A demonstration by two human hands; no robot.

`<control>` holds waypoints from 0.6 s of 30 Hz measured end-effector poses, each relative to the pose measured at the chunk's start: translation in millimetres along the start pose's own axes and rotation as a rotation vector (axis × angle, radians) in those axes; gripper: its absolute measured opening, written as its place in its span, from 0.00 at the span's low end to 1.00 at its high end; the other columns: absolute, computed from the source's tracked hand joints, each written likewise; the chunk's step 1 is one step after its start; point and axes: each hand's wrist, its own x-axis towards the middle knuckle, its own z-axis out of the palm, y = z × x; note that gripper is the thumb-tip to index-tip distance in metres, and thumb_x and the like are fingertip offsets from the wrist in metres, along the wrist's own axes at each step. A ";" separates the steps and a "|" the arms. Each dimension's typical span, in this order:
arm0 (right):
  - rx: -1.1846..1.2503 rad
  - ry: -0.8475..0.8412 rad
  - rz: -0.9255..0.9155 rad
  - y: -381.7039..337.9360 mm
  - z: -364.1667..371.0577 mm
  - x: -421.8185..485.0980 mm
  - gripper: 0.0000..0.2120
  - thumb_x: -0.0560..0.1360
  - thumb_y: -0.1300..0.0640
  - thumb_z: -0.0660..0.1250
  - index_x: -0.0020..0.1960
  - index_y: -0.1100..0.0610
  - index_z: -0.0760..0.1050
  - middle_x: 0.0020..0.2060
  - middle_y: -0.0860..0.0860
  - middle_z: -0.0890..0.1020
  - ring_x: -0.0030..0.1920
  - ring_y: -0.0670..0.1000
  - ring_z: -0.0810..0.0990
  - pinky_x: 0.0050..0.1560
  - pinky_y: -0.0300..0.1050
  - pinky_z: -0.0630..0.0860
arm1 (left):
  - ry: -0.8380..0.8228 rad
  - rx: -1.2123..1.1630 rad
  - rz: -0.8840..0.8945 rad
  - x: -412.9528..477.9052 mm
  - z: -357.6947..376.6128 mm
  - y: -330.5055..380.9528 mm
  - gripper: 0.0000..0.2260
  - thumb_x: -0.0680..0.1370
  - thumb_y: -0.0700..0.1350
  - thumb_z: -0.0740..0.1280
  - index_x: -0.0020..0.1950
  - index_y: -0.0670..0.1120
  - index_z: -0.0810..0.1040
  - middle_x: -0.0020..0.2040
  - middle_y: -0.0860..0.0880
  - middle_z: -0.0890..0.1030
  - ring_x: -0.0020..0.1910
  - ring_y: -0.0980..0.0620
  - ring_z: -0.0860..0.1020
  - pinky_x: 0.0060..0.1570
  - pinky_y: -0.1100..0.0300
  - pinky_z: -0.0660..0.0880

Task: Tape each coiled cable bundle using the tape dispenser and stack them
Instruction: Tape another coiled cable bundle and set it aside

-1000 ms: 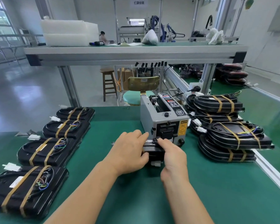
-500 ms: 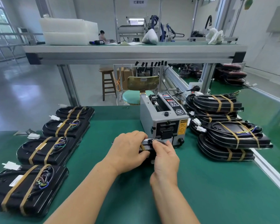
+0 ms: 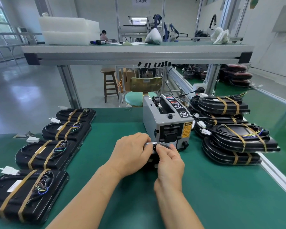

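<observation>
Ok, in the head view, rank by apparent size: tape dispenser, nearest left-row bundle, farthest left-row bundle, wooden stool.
1. Nearest left-row bundle, though closeness inflates it.
2. Tape dispenser.
3. Farthest left-row bundle and wooden stool: too alike to rank.

Left hand (image 3: 130,152): fingers curled, gripping the cable bundle (image 3: 150,160).
Right hand (image 3: 170,164): thumb and fingers pinching it.
Arms: both stretched forward.

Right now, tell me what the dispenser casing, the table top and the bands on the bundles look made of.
Tape dispenser casing: painted metal or hard plastic, matt grey, crisp flat panels; cannot tell which.
Table top: likely a rubber mat, green, matt, seamless.
Bands: thin tan tape, dull, paper-like, probably masking tape.
</observation>
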 end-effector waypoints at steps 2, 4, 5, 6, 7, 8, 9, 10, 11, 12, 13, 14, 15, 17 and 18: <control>-0.008 -0.010 -0.007 0.5 -0.6 0.5 0.11 0.74 0.65 0.71 0.35 0.55 0.84 0.65 0.44 0.73 0.66 0.44 0.74 0.69 0.60 0.71 | 0.024 0.032 -0.026 2.4 2.3 1.8 0.12 0.83 0.53 0.54 0.50 0.49 0.74 0.49 0.53 0.78 0.49 0.49 0.75 0.51 0.51 0.71; -0.010 -0.010 -0.011 0.8 -0.9 0.1 0.12 0.74 0.65 0.72 0.34 0.55 0.84 0.65 0.44 0.73 0.68 0.43 0.72 0.69 0.60 0.71 | 0.042 0.059 -0.038 3.6 4.9 3.2 0.12 0.82 0.55 0.55 0.50 0.50 0.73 0.48 0.54 0.78 0.49 0.50 0.75 0.50 0.52 0.71; -0.012 -0.010 -0.010 0.8 -0.9 0.0 0.11 0.74 0.65 0.72 0.34 0.55 0.84 0.66 0.44 0.73 0.68 0.43 0.72 0.68 0.59 0.71 | 0.050 0.068 -0.040 3.9 5.9 3.8 0.12 0.82 0.56 0.56 0.49 0.50 0.73 0.47 0.54 0.78 0.48 0.51 0.75 0.49 0.52 0.72; -0.016 -0.010 -0.010 1.1 -1.2 0.1 0.11 0.74 0.64 0.72 0.34 0.55 0.84 0.66 0.45 0.73 0.68 0.42 0.72 0.68 0.59 0.71 | 0.056 0.073 -0.042 4.1 6.8 4.0 0.12 0.81 0.57 0.57 0.49 0.51 0.73 0.47 0.54 0.78 0.47 0.51 0.75 0.48 0.52 0.72; -0.019 -0.012 -0.008 1.7 -1.6 0.7 0.10 0.74 0.64 0.72 0.35 0.55 0.85 0.67 0.45 0.73 0.66 0.40 0.73 0.68 0.58 0.72 | 0.061 0.072 -0.045 4.5 7.4 4.1 0.11 0.81 0.57 0.57 0.49 0.51 0.72 0.46 0.54 0.78 0.47 0.51 0.76 0.47 0.53 0.72; -0.018 -0.015 0.000 2.7 -2.1 1.5 0.10 0.74 0.64 0.72 0.36 0.56 0.85 0.67 0.45 0.73 0.63 0.37 0.74 0.67 0.56 0.73 | 0.068 0.070 -0.045 4.8 8.0 3.7 0.11 0.81 0.57 0.57 0.48 0.52 0.72 0.46 0.55 0.78 0.47 0.52 0.76 0.47 0.53 0.72; -0.013 -0.019 0.008 3.4 -2.3 1.9 0.09 0.74 0.64 0.72 0.36 0.56 0.85 0.67 0.44 0.74 0.60 0.34 0.74 0.66 0.53 0.73 | 0.074 0.068 -0.045 5.0 8.4 3.5 0.11 0.81 0.58 0.58 0.48 0.52 0.72 0.46 0.55 0.78 0.47 0.52 0.76 0.46 0.54 0.72; -0.008 -0.019 0.013 4.2 -2.6 2.1 0.09 0.74 0.64 0.72 0.36 0.56 0.85 0.67 0.44 0.74 0.58 0.32 0.74 0.65 0.51 0.74 | 0.078 0.066 -0.045 5.1 8.7 3.3 0.11 0.80 0.58 0.58 0.48 0.52 0.73 0.46 0.55 0.78 0.46 0.53 0.76 0.46 0.54 0.72; -0.004 -0.011 0.013 5.7 -3.4 2.5 0.09 0.74 0.64 0.72 0.37 0.56 0.85 0.66 0.44 0.74 0.57 0.32 0.74 0.64 0.50 0.74 | 0.079 0.063 -0.048 5.5 8.9 3.1 0.11 0.80 0.59 0.58 0.48 0.53 0.73 0.46 0.56 0.78 0.46 0.53 0.76 0.46 0.54 0.73; -0.007 0.010 0.007 7.8 -4.3 3.4 0.09 0.74 0.64 0.72 0.37 0.56 0.85 0.65 0.45 0.75 0.59 0.33 0.74 0.66 0.51 0.73 | 0.079 0.059 -0.053 6.1 8.9 3.0 0.11 0.80 0.59 0.59 0.48 0.53 0.73 0.45 0.56 0.79 0.46 0.54 0.76 0.46 0.54 0.73; -0.018 0.043 -0.005 10.2 -5.2 4.5 0.08 0.74 0.63 0.72 0.37 0.56 0.84 0.64 0.45 0.76 0.61 0.36 0.74 0.68 0.54 0.72 | 0.080 0.054 -0.060 6.8 8.6 2.9 0.11 0.80 0.59 0.59 0.49 0.53 0.73 0.45 0.56 0.79 0.47 0.54 0.76 0.47 0.54 0.73; -0.033 0.087 -0.018 12.4 -5.9 5.8 0.06 0.74 0.62 0.72 0.39 0.56 0.83 0.62 0.46 0.77 0.64 0.41 0.75 0.69 0.58 0.71 | 0.078 0.050 -0.067 7.3 8.2 2.7 0.11 0.79 0.60 0.60 0.49 0.53 0.73 0.45 0.56 0.79 0.47 0.54 0.76 0.47 0.54 0.74; -0.046 0.128 -0.032 13.4 -6.1 6.9 0.04 0.74 0.61 0.72 0.41 0.56 0.81 0.60 0.47 0.78 0.66 0.46 0.75 0.68 0.62 0.70 | 0.075 0.046 -0.075 8.0 7.9 2.4 0.11 0.79 0.60 0.60 0.49 0.53 0.73 0.45 0.56 0.79 0.47 0.54 0.76 0.48 0.54 0.74; -0.067 0.155 -0.055 12.4 -4.7 8.6 0.04 0.75 0.56 0.72 0.45 0.54 0.78 0.57 0.52 0.79 0.63 0.53 0.77 0.65 0.64 0.72 | 0.068 0.032 -0.088 8.8 7.4 2.1 0.11 0.78 0.60 0.61 0.48 0.53 0.73 0.45 0.56 0.79 0.47 0.54 0.76 0.48 0.54 0.74; -0.081 0.145 -0.067 11.7 -4.2 9.7 0.07 0.74 0.54 0.74 0.47 0.52 0.76 0.56 0.53 0.79 0.60 0.52 0.79 0.62 0.59 0.75 | 0.064 0.023 -0.095 9.0 6.9 1.9 0.12 0.78 0.61 0.61 0.48 0.54 0.74 0.45 0.57 0.79 0.47 0.54 0.76 0.48 0.54 0.74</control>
